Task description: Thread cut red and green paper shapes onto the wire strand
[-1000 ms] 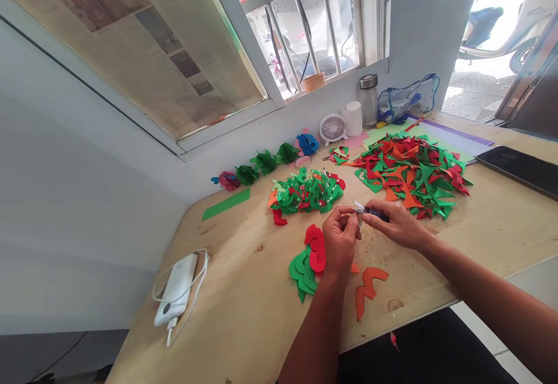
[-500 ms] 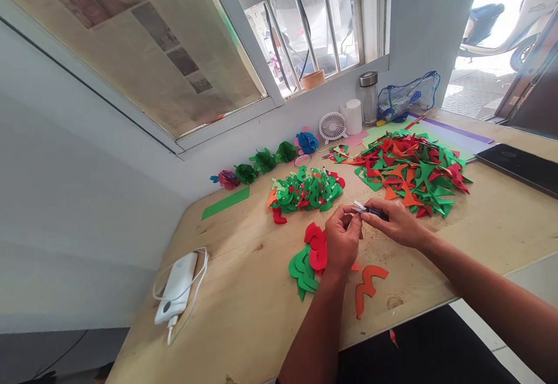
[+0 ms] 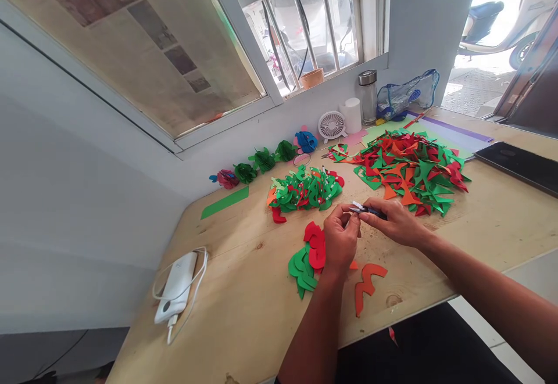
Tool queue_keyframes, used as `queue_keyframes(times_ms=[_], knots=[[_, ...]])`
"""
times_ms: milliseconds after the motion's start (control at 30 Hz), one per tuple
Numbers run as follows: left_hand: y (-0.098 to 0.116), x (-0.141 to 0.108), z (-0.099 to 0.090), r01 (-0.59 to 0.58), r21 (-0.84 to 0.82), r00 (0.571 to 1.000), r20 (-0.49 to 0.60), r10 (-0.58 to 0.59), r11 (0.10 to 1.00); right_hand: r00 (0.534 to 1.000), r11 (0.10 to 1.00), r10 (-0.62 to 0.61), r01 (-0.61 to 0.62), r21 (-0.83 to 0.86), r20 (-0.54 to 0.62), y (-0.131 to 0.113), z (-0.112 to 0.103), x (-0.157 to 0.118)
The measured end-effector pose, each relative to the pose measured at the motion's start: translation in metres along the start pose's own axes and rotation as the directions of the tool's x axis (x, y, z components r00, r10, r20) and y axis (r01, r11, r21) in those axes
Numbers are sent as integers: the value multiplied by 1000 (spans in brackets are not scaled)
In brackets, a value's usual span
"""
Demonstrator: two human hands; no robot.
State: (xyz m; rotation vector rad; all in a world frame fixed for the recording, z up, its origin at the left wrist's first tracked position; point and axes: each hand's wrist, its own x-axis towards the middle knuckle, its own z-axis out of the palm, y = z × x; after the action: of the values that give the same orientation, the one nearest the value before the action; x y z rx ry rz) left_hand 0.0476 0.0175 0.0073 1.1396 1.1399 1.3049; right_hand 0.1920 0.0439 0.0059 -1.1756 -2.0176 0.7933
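Note:
Near the middle of the table, my left hand [image 3: 342, 234] is closed in a pinch, with a small white piece [image 3: 358, 204] at its fingertips. My right hand [image 3: 394, 219] is wrapped round small dark-handled scissors [image 3: 372, 212], whose metal tip reaches the left fingers beside the white piece. Under and left of my left wrist lie red curved cut-outs [image 3: 317, 247] and green curved cut-outs [image 3: 301, 271], partly covered by the hand. An orange wavy cut-out [image 3: 367, 286] rests to the right of my left forearm.
Behind the hands lie a heap of green and red cut-outs with white bits [image 3: 305, 189] and a larger pile of scraps [image 3: 412, 169]. A power bank [image 3: 176, 288] with a cable sits left. A fan [image 3: 332, 126], bottle [image 3: 368, 96] and phone [image 3: 521, 163] stand or lie farther off.
Almost nothing differs. Both hands stay together with the scissors and white piece; the whole view has shifted very slightly.

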Motion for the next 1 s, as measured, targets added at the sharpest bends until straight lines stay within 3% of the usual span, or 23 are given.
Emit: queue_keyframes(times_ms=[700, 1000], knots=[[4, 0, 0, -3, 49, 1000, -21, 4, 999, 997, 999, 37, -39, -35, -64, 1, 2, 0], [7, -1, -1, -29, 53, 991, -128, 35, 998, 995, 997, 72, -74, -25, -63, 2, 2, 1]])
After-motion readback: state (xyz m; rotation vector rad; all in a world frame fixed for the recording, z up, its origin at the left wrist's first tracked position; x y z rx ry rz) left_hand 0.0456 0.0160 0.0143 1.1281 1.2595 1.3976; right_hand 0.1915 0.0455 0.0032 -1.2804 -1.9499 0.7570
